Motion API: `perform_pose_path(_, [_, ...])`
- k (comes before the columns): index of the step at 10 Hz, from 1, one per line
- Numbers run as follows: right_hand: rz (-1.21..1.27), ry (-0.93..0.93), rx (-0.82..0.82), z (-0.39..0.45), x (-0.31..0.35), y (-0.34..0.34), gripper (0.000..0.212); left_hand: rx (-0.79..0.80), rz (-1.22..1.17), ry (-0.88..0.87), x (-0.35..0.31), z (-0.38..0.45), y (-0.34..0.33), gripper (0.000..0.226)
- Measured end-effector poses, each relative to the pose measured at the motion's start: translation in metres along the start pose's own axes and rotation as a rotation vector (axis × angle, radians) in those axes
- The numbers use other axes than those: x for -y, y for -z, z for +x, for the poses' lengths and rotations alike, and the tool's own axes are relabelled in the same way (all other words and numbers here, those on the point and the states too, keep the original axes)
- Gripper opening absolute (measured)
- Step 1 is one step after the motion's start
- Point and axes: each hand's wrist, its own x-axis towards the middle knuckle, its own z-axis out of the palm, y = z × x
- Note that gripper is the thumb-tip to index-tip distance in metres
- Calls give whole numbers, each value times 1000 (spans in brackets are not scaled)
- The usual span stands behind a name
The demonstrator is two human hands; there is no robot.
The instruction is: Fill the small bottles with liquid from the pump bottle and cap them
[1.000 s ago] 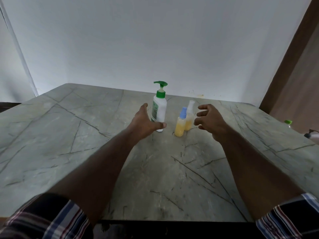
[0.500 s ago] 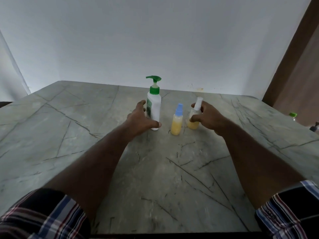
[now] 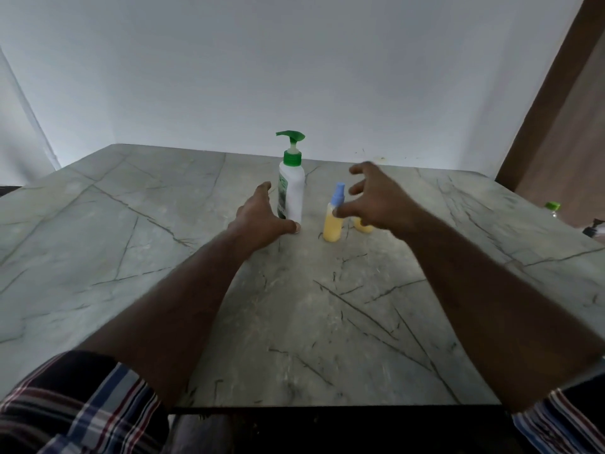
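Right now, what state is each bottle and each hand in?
Pump bottle: upright on the table, pump head on.
Blue-capped bottle: upright, capped, yellow liquid inside.
Second small bottle: yellow base showing, top hidden behind the right hand.
Left hand: holds the pump bottle's base.
Right hand: fingers spread, above the small bottles, holding nothing.

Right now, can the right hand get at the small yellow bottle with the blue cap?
Probably yes. The right hand hangs open right beside the small yellow bottle with the blue cap, thumb nearly touching it, nothing between them.
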Motion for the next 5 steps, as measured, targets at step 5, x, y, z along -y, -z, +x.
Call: perform_pose_path(5, [-22, 22, -85, 18, 1, -43, 78, -52, 177, -24, 8, -17, -5, 110])
